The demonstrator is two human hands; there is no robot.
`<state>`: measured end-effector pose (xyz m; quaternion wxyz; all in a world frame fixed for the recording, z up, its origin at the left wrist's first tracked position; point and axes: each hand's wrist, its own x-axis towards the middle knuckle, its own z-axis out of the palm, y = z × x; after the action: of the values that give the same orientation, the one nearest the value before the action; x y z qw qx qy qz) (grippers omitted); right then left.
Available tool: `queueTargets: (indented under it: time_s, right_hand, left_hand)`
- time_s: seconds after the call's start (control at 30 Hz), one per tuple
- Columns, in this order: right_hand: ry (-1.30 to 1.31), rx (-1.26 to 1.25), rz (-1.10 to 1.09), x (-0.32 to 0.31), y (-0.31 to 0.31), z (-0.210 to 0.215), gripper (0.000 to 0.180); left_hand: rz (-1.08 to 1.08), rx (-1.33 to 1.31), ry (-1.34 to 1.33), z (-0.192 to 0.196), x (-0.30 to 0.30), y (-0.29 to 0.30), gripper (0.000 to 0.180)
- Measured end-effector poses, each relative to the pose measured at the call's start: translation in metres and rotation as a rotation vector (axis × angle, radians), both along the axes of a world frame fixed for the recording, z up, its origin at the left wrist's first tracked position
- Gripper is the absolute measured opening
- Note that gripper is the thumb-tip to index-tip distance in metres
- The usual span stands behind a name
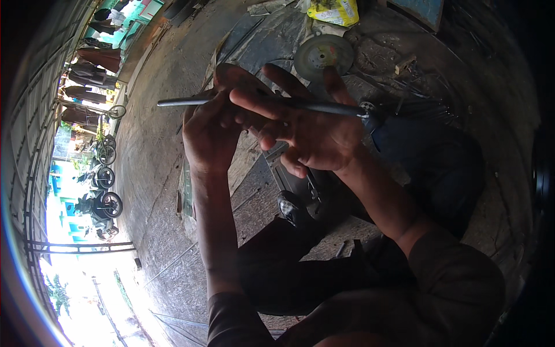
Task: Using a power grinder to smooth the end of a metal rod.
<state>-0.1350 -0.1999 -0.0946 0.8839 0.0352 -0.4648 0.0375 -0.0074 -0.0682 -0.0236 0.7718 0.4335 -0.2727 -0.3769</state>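
A slim grey metal rod [329,107] runs nearly level across both my hands, its pale flattened end sticking out on the left. My left hand [211,139] is closed around it near that end. Over the rod's right half lies my right hand [324,136], fingers partly spread, with the rod passing between them. A reddish-brown rounded flat piece [231,75] shows by the fingertips of my left hand; its kind is hard to make out in the shade. Beneath my hands, a dark metal tool or frame [280,173] is partly hidden.
Beyond my hands a round metal disc [315,58] lies on the floor near a yellow bag [333,13]. A small wooden block [405,63] and several thin rods [425,110] lie at the right. Motorbikes [104,176] and hanging clothes [87,75] stand far left.
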Motion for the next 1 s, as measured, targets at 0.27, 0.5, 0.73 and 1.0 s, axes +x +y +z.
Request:
queueTargets:
  time_s: [0.27,0.5,0.73,1.0]
  right_hand:
    - [-0.025,0.016,-0.012,0.001,-0.004,-0.001,0.072]
    - [-0.014,0.000,-0.007,0.001,0.003,0.002,0.075]
    - [0.024,-0.065,0.004,-0.002,0.004,0.002,0.081]
    - [0.050,-0.046,-0.002,-0.003,0.007,0.005,0.084]
  left_hand:
    - [-0.036,0.150,-0.170,-0.007,0.013,0.003,0.033]
    - [0.040,0.335,-0.354,-0.014,0.024,0.006,0.041]
    - [0.231,0.399,-0.412,-0.003,-0.002,-0.008,0.044]
    - [0.145,0.179,-0.361,-0.010,0.000,0.001,0.039]
